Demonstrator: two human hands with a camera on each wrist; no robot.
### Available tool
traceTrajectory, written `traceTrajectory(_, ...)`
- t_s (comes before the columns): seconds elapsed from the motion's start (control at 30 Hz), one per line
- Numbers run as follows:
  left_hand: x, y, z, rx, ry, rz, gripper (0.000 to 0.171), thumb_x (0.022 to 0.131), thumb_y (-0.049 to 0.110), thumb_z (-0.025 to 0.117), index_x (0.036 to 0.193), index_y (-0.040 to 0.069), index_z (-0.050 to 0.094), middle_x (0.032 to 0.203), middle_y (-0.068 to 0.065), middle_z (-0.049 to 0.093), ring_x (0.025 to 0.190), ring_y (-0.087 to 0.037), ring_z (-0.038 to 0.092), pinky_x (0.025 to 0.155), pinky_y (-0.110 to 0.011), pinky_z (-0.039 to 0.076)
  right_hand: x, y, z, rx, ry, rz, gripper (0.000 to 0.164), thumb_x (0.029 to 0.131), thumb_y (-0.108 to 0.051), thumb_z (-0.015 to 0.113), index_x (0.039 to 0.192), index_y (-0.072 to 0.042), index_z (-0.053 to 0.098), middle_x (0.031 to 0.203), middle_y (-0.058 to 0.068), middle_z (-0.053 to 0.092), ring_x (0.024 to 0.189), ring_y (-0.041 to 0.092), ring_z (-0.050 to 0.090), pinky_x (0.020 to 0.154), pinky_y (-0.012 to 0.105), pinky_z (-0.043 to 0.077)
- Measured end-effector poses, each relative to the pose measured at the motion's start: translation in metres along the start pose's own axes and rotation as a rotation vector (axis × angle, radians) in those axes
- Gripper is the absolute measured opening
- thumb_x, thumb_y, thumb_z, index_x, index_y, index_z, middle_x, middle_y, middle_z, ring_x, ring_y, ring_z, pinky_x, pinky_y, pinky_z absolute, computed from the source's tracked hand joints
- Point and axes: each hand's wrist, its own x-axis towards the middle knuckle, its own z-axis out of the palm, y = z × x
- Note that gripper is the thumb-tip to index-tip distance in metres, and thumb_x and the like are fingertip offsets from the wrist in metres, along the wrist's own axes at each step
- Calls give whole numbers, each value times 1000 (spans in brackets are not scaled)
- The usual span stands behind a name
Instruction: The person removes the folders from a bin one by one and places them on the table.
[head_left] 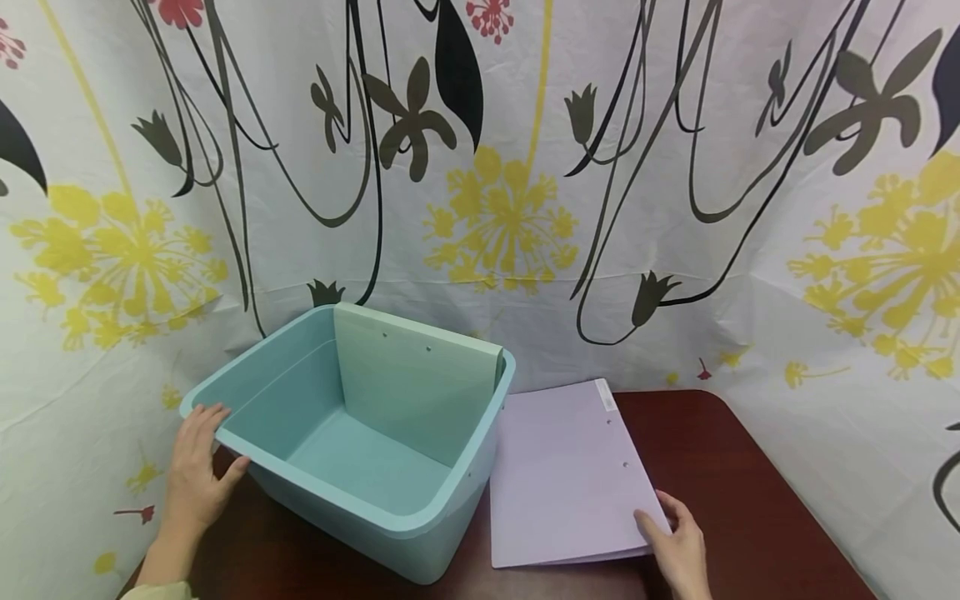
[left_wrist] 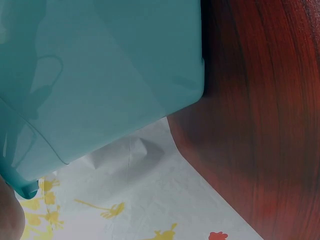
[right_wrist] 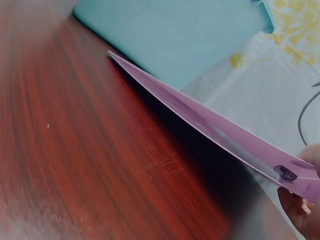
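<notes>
2 hands: left hand [head_left: 198,467] rested, fingers loosely spread, on the bin's rim; right hand [head_left: 681,548] pinched the purple folder's near corner | 1 purple folder [head_left: 566,479], tilted, right of the bin | 1 blue bin [head_left: 352,517], 1 green folder [head_left: 416,379] upright inside | red-brown desk [head_left: 750,500] | floral cloth [head_left: 757,225] hung behind

A light-blue rectangular plastic bin [head_left: 367,529]; inside it, a flat mint-green folder [head_left: 420,383]; right of it, a flat lilac folder [head_left: 562,483] with white label [head_left: 605,395]; beneath it, a reddish-brown wood-grained table [head_left: 720,467]; behind it, a white sheet [head_left: 517,221] with yellow, red, olive and black florals.
</notes>
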Motion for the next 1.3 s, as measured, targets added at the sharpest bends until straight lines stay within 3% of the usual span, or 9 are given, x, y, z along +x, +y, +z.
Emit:
traceTrajectory(0.57,-1,-2,0,2,0,0,88,77,67,49,122,-8,45,124,-29,43,130,-39,25,109,-47,10,0,9,-7,-86,-45,-48,45,74,-4,67,115,7,54,98,27,62,68,-10,48,60,10,38)
traceTrajectory(0.67,-1,-3,0,5,-2,-2,88,77,68,48,122,-8,45,124,-29,43,130,-38,25,109,-47,10,1,10,-10,-140,-54,-40,46,74,-6,68,115,6,54,96,25,63,69,-2,52,61,16,39)
traceTrajectory(0.77,-1,-4,0,4,-2,-1,87,78,67,48,122,-8,45,124,-29,43,131,-37,24,109,-47,10,2,6,-15,-165,-71,-25,48,76,-9,68,119,6,52,104,26,59,83,18,58,63,18,40)
traceTrajectory(0.9,1,-5,-1,5,0,3,85,78,66,49,121,-8,45,123,-29,42,131,-37,24,109,-46,10,8,0,-19,-110,-81,6,52,80,-10,66,125,4,46,116,27,51,104,35,50,68,11,37)
traceTrajectory(1.07,1,-4,-1,4,1,2,86,78,67,48,121,-8,45,123,-30,43,131,-37,24,109,-47,10,26,18,-14,-85,-52,-72,54,81,-17,67,127,0,44,115,20,51,100,21,50,70,14,41)
traceTrajectory(1.17,1,-2,-1,-2,-2,-5,87,78,67,48,121,-8,45,123,-30,43,131,-37,24,109,-48,10,40,31,-8,-77,-45,-140,56,81,-23,68,128,-2,45,114,19,51,97,16,50,73,23,46)
traceTrajectory(1.3,0,-1,-1,-5,-10,-17,87,77,67,49,123,-8,45,124,-29,42,131,-37,24,109,-48,10,56,28,-3,-56,-45,-197,58,80,-27,69,129,-6,46,115,18,52,97,9,50,73,18,44)
